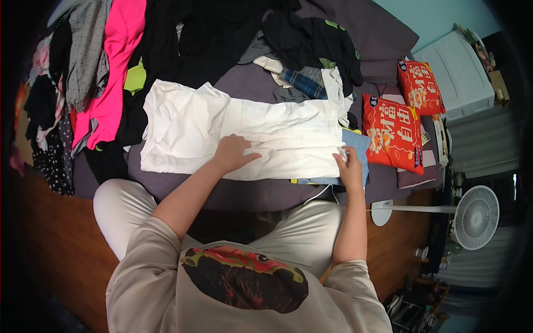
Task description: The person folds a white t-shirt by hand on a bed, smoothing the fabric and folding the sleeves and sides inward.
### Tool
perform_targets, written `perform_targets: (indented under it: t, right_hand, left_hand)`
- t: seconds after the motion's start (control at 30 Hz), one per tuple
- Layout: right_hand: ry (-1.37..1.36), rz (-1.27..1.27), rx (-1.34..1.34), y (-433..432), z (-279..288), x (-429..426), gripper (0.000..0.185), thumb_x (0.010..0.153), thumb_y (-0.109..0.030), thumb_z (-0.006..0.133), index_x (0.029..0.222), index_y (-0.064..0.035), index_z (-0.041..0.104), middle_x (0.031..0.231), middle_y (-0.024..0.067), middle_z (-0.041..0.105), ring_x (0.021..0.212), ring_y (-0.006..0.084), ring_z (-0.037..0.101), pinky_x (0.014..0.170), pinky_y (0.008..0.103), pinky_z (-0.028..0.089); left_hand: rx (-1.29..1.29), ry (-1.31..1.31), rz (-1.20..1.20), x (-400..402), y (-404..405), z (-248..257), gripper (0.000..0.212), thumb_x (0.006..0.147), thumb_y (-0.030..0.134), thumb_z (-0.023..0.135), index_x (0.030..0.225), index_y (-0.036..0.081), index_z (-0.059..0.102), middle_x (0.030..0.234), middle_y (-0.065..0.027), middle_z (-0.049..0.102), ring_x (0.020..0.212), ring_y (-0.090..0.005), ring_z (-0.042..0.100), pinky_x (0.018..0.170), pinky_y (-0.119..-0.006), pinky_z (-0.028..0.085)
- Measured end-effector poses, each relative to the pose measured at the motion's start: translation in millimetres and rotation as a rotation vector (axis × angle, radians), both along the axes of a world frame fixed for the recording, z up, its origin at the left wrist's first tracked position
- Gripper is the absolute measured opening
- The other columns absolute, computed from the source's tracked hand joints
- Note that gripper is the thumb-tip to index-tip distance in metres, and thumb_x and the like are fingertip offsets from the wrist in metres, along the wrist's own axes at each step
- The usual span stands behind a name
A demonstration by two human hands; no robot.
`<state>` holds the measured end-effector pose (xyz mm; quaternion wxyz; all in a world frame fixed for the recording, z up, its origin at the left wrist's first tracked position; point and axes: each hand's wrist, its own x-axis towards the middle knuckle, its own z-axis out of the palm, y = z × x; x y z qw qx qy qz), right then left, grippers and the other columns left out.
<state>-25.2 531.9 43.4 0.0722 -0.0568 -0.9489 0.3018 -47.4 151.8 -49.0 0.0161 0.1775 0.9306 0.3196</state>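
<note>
A white garment (283, 125), partly folded into a long strip, lies across the grey-purple sofa in front of me. My left hand (234, 154) rests on its near middle part, fingers spread and holding nothing. At the garment's right end, my right hand (349, 166) pinches the near corner between thumb and fingers. Light blue cloth (357, 147) with yellow edges shows beneath that end. The garment's wider, creased part extends to the left.
Black clothes (200, 41), a bright pink garment (118, 62) and a grey dotted one (85, 54) are heaped beyond and left. Red cushions (393, 135) sit at the right. A white fan (476, 217) stands on the wooden floor. Dark clothing (312, 37) lies farther back.
</note>
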Motion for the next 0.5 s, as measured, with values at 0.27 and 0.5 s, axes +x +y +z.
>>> perform_targets:
  t: [0.27, 0.5]
  right_hand:
    - [0.206, -0.008, 0.127, 2.6, 0.2, 2.7, 0.019, 0.099, -0.019, 0.059, 0.11, -0.0042, 0.052, 0.084, 0.0243, 0.067, 0.074, 0.0403, 0.066, 0.066, 0.0443, 0.05]
    - [-0.007, -0.043, 0.293, 1.7, -11.2, -7.0, 0.022, 0.102, -0.027, 0.053, 0.113, -0.0075, 0.052, 0.087, 0.0291, 0.067, 0.083, 0.05, 0.064, 0.07, 0.0563, 0.048]
  left_hand:
    - [0.075, 0.195, 0.111, 1.8, -6.6, 2.8, 0.032, 0.094, 0.039, 0.064, 0.088, 0.007, 0.061, 0.088, -0.0095, 0.065, 0.08, -0.0325, 0.065, 0.069, -0.043, 0.052]
    - [-0.138, 0.316, 0.09, -7.6, 3.5, -13.8, 0.031, 0.096, 0.039, 0.061, 0.094, 0.009, 0.056, 0.088, -0.0093, 0.065, 0.073, -0.0282, 0.066, 0.062, -0.042, 0.051]
